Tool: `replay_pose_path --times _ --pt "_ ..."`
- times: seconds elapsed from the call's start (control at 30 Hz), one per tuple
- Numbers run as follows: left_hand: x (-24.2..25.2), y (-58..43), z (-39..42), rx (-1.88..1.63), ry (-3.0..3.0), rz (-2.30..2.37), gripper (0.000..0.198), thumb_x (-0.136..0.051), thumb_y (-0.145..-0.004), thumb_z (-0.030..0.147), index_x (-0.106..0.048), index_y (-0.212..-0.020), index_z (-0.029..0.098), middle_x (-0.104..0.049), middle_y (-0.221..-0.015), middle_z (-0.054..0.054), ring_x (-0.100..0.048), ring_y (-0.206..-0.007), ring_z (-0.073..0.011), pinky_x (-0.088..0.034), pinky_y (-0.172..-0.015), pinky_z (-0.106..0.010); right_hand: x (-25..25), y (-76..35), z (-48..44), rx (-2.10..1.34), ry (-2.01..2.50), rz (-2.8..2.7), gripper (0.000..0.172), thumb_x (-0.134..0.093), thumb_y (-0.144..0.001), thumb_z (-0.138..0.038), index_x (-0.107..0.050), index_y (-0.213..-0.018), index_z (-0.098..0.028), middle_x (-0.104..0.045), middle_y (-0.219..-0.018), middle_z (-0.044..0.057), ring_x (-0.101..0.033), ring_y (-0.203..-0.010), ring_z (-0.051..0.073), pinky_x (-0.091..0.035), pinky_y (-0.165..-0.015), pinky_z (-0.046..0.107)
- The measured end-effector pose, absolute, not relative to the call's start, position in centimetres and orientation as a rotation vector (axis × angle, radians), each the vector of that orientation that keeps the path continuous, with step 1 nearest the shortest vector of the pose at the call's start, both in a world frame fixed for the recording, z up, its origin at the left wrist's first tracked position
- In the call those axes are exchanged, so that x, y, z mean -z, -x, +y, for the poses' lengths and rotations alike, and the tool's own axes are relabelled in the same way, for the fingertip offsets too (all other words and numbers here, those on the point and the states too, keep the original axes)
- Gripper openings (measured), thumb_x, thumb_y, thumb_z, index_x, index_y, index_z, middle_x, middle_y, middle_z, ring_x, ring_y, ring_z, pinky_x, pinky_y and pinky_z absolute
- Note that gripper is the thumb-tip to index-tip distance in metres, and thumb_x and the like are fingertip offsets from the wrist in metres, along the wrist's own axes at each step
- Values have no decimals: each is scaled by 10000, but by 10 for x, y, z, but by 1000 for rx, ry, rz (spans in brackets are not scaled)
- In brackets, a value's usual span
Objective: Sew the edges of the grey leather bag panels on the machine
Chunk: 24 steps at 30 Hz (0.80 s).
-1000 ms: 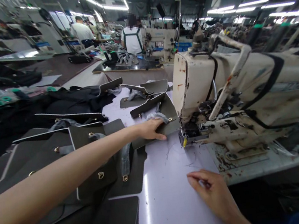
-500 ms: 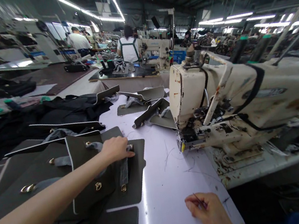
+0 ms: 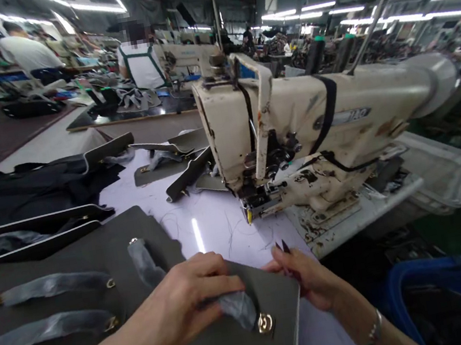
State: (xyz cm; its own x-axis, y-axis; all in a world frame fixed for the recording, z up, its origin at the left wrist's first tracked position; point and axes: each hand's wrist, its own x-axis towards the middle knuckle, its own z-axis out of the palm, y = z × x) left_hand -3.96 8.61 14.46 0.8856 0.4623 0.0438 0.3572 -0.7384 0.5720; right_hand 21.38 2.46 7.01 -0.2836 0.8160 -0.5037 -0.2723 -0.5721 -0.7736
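My left hand (image 3: 202, 296) is closed on a plastic-wrapped handle (image 3: 240, 309) fixed to a dark olive-grey panel (image 3: 279, 296). A gold-coloured metal fitting (image 3: 265, 323) shows at the handle's near end. At the panel's right edge is my right hand (image 3: 306, 277), its fingers curled round small dark thread snips (image 3: 285, 254) with two pointed tips sticking up. Whether the right fingers touch the panel I cannot tell. Left of my hands lie more panels of the same kind (image 3: 72, 253), with wrapped handles (image 3: 56, 284) and gold fittings.
A worn cream sewing machine (image 3: 292, 122) stands ahead on the pale tabletop (image 3: 217, 227), where loose threads lie. Black fabric (image 3: 32, 189) is heaped at the left. A blue tub (image 3: 456, 271) sits low on the right. A person (image 3: 143, 64) works farther off.
My left hand has brought a panel by its handle rightward and nearer, away from the stack. My right hand has risen to that panel's edge with the snips. The view has turned right.
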Motion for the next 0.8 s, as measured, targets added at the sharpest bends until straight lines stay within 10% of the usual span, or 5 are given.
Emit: replay_pose_path --times 0.23,0.37,0.5,0.67,0.8 --pt "-123 58 96 -798 -2613 1096 619 -737 -795 349 -580 -1376 494 -680 -1209 -52 -587 -1098 -335 -485 -970 -478 -92 -197 17 -1822 1008 -901 407 -868 -680 -484 -809 -882 -135 -690 -700 28 -612 -626 132 -497 -643 248" --pt "-101 73 98 -1021 -1573 1591 963 -878 -600 548 -473 -1469 456 -549 -1461 -32 -535 -1297 -349 -455 -1113 -481 -96 -187 27 -1627 933 -1001 287 -791 -795 -432 -819 -910 -171 -697 -727 16 -576 -616 125 -474 -614 246" --pt "-79 63 84 -790 -564 1286 504 -809 -679 593 -754 -1086 302 -732 -1196 -64 -674 -1138 -305 -585 -967 -377 -99 -170 45 -1567 868 -1037 250 -727 -858 -387 -815 -971 -183 -678 -741 -3 -561 -635 113 -463 -623 224" --pt "-86 34 91 -1000 -436 1250 497 -949 -436 242 -733 -882 205 -764 -873 -58 -721 -712 -230 -660 -728 -363 -104 -155 55 -1411 907 -1087 282 -689 -880 -361 -798 -1085 -202 -700 -850 14 -584 -738 137 -496 -737 245" --pt "-95 25 118 -1062 -587 1228 585 -961 -451 239 -680 -956 145 -747 -821 -55 -707 -646 -212 -659 -646 -370 -94 -163 51 -1424 1052 -1021 429 -827 -750 -332 -779 -1165 -233 -659 -749 -23 -302 -479 45 -316 -469 195"
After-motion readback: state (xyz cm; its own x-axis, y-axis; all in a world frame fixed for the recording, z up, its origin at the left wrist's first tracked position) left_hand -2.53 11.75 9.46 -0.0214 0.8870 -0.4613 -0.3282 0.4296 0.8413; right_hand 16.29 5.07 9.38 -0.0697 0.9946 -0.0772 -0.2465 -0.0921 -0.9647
